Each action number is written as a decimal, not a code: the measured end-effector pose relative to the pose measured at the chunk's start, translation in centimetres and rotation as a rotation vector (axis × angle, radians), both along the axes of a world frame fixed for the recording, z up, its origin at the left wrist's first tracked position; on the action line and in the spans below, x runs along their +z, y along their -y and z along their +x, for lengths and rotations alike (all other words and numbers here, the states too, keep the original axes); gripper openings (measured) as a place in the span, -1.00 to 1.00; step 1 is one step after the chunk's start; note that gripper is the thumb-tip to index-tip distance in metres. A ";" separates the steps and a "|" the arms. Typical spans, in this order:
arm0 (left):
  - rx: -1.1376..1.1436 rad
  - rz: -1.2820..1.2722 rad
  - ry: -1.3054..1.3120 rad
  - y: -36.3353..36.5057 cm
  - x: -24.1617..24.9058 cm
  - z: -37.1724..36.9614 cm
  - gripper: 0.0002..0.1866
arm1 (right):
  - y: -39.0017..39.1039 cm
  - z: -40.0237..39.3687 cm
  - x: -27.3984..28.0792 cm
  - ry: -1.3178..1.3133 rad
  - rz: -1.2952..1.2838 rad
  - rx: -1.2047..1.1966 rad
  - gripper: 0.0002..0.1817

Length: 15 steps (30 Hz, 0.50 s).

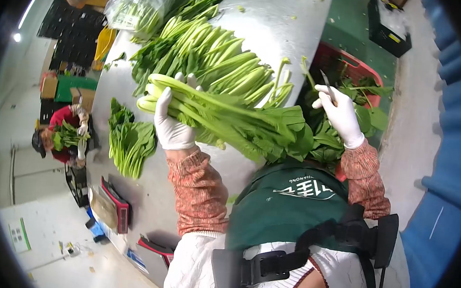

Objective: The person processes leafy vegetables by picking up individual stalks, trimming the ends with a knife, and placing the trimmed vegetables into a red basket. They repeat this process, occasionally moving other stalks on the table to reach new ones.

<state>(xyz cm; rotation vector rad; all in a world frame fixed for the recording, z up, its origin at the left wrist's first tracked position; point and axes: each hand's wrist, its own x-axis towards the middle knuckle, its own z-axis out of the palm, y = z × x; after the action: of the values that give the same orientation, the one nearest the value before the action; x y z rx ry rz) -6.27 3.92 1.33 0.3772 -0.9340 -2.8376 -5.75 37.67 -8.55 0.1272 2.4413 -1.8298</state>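
Note:
My left hand (pixel 173 124), in a white glove, is wrapped around a bunch of leafy greens (pixel 206 103) with long pale-green stalks. The stalk ends point left, and the broad leaves spread right in front of my apron. My right hand (pixel 340 114), also gloved, is closed on a small knife (pixel 326 81) whose blade points up and left; its handle is mostly hidden in the fingers. That hand is apart from the bunch, above loose leaves and a red crate (pixel 364 68). A long row of similar greens (pixel 230 59) lies on the metal table just beyond my left hand.
A smaller pile of greens (pixel 130 140) lies left on the metal table (pixel 153 205). Bagged greens (pixel 138 11) are at the far end. Red-edged scales (pixel 116 205) stand near the left edge. A co-worker (pixel 65 128) handles greens across the table. A black crate (pixel 389 32) stands on the floor.

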 end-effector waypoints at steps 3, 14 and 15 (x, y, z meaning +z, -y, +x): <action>0.052 0.064 -0.045 2.5 -1.6 0.4 -0.47 | 0.4 -0.1 -1.0 0.041 -0.058 0.035 -0.68; 0.336 0.324 -0.321 15.1 -7.0 6.1 -0.65 | 2.9 -2.9 -2.9 0.128 0.052 0.135 -0.70; 0.442 0.371 -0.308 15.3 -7.0 6.6 -0.72 | 3.3 -3.2 -2.9 0.150 0.048 0.158 -0.70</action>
<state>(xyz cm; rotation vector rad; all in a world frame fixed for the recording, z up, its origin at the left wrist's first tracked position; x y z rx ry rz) 0.38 -11.39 -5.63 0.1474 -0.2261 -2.5392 -8.93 34.33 -11.49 0.0696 2.3220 -1.6353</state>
